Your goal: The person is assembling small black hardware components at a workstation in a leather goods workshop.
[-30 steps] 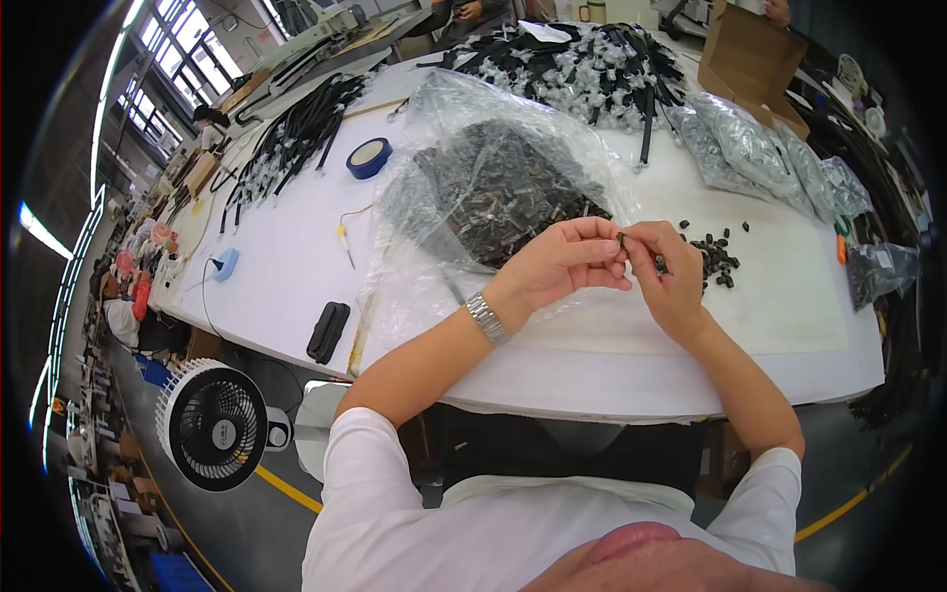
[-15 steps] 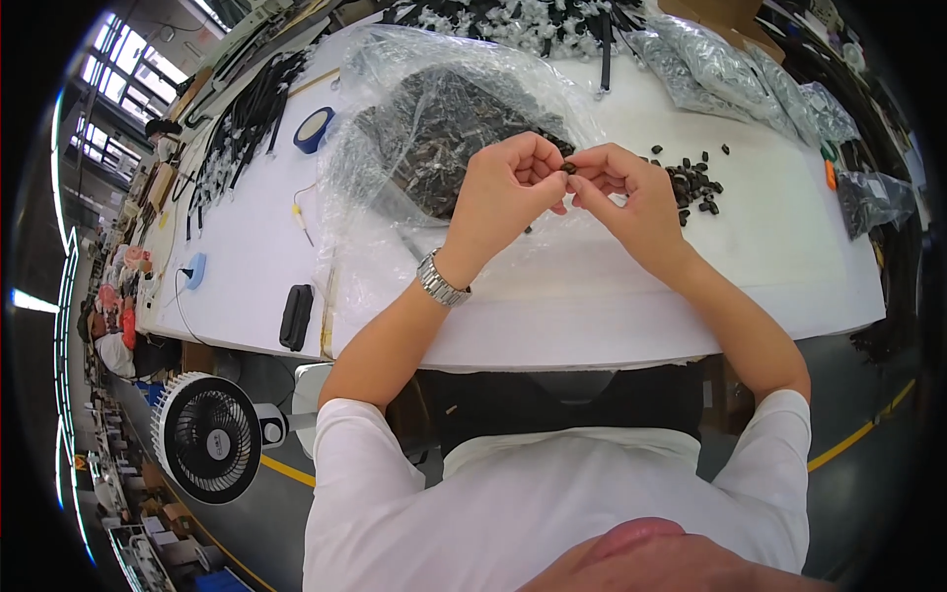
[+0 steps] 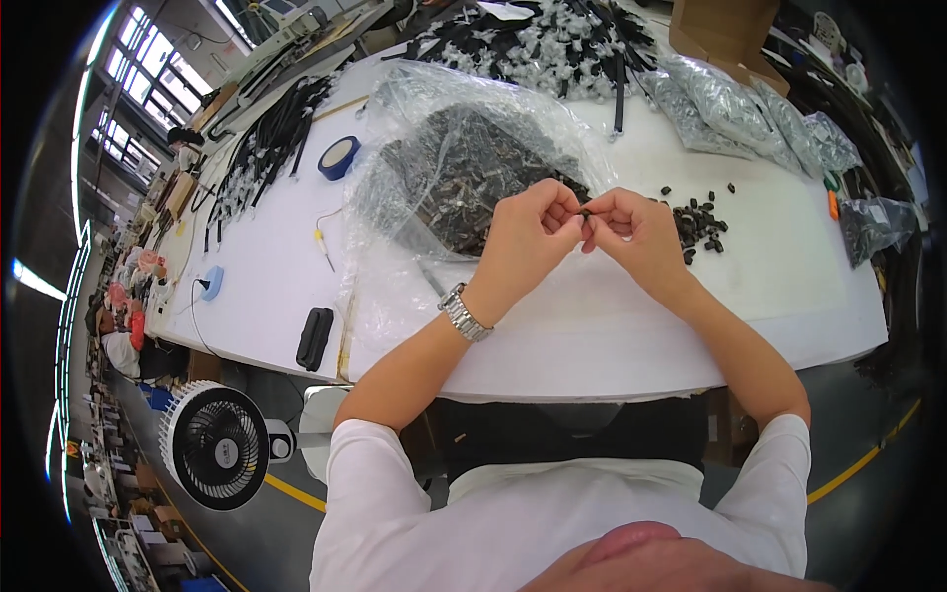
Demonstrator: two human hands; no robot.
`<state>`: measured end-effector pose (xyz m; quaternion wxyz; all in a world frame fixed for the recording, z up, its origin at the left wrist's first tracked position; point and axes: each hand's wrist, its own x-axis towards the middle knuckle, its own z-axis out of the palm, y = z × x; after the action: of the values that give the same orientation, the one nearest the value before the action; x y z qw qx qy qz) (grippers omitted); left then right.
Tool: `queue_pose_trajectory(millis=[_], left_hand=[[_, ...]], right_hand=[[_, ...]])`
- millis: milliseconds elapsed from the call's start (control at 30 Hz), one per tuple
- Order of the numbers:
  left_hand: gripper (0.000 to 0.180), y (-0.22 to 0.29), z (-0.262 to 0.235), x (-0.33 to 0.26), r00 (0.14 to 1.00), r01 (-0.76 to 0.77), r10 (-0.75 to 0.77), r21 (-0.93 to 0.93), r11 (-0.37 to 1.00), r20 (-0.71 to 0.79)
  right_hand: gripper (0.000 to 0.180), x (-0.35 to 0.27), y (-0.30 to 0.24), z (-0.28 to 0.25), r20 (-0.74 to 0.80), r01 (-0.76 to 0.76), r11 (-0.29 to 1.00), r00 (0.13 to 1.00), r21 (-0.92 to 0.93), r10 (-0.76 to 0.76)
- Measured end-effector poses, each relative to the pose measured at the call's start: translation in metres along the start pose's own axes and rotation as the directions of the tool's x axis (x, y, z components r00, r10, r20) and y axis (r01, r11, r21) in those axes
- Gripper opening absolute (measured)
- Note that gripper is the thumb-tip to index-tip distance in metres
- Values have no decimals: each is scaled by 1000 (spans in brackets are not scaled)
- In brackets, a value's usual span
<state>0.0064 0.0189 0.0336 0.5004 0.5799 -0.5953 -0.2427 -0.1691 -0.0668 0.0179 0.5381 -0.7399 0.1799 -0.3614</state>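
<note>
My left hand, with a metal-banded watch on its wrist, and my right hand meet fingertip to fingertip above the white table. Between their pinched thumbs and forefingers is a small dark piece, mostly covered by the fingers. Just beyond my left hand lies a large clear plastic bag full of similar small dark pieces. To the right of my right hand, a loose pile of small dark pieces is scattered on the tabletop.
Black straps with clear plastic bits lie at the far side, and more straps at left. Filled plastic bags sit far right. A blue tape roll, a black case and a fan are at left.
The whole view has shifted, so the table and its things sit lower in the picture. Both hands keep their pinch, and the small dark piece shows less between the fingertips.
</note>
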Motion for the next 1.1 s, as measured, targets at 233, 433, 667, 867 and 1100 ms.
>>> queue_pose_trajectory(millis=[233,433,667,867,1100], left_hand=[[6,8,4,-5,947,-265,286,151,952,-146],[6,3,-4,0,981,-186,193,205,961,-13],[6,-5,-16,10,976,130,-91,-195,972,197],[7,-9,0,2,993,-113,117,201,973,-12],[7,-8,11,1,976,-167,188,175,970,-114]], right_hand=[[14,0,-7,5,-62,105,973,991,-205,-120],[12,-1,-6,-3,61,210,881,977,-423,-204],[11,5,-6,-9,149,-119,992,981,-49,125],[12,0,-6,3,-23,-92,979,996,-184,89],[10,-2,3,9,-70,172,871,971,-461,-229]])
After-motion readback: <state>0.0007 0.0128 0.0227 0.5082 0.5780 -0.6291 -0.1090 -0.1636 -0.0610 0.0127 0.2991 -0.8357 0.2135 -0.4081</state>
